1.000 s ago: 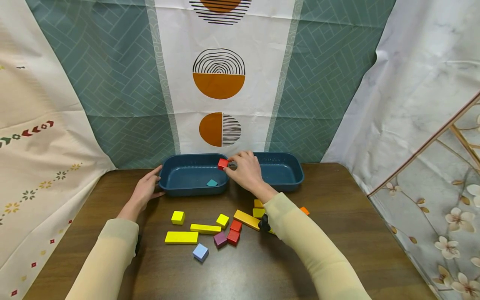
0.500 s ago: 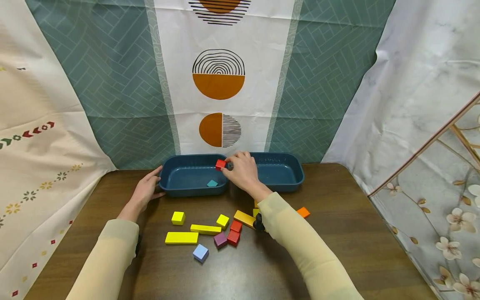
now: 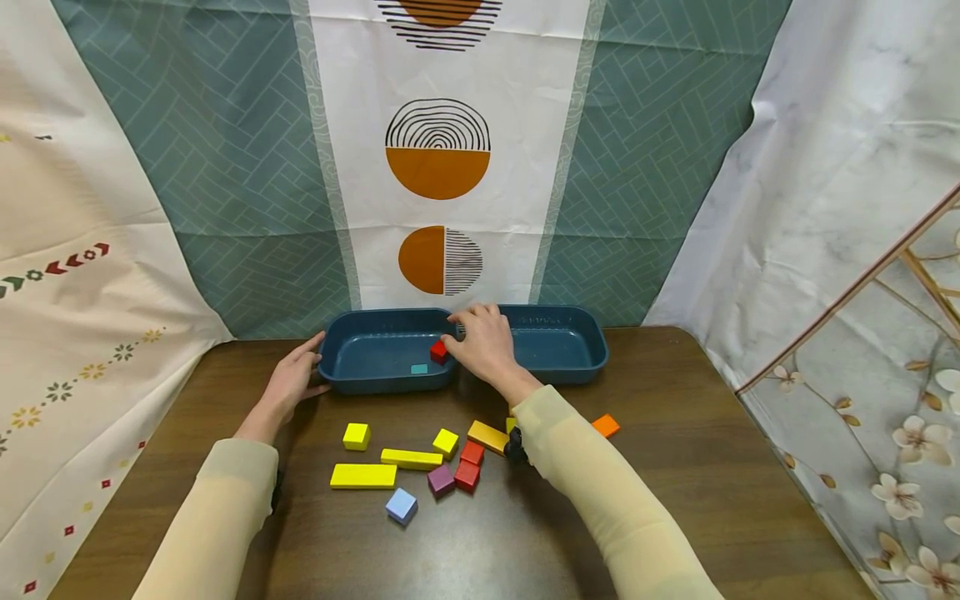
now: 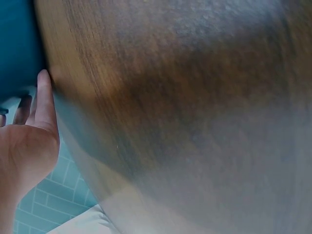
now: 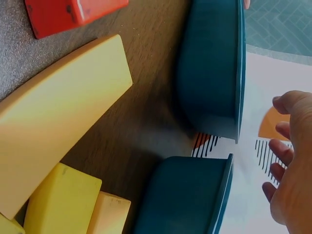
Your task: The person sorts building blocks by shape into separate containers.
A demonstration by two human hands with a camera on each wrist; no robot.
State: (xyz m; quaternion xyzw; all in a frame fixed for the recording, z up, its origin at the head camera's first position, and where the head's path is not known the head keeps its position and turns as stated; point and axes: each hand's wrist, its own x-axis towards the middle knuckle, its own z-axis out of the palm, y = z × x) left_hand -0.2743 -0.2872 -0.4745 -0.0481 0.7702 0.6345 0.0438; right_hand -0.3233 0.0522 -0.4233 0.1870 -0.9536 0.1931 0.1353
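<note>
My left hand rests with fairly straight fingers against the left end of the left dark blue tray. In the left wrist view its fingertips touch the tray's outer wall. Over the neighbouring ends of the two trays is my right hand. Its thumb and fingers are spread, with nothing between them in the right wrist view. Just below its thumb, a red cube shows inside the left tray near its right end. Close by in that tray lies a small teal block.
The right dark blue tray stands alongside. In front lie yellow blocks, red cubes, a purple cube, a light blue cube, an orange-yellow bar and an orange block. A patterned curtain hangs behind.
My right hand moved slightly left and let go of the red cube, which dropped into the left tray. The teal block there has shifted a little. My left hand stayed put.
</note>
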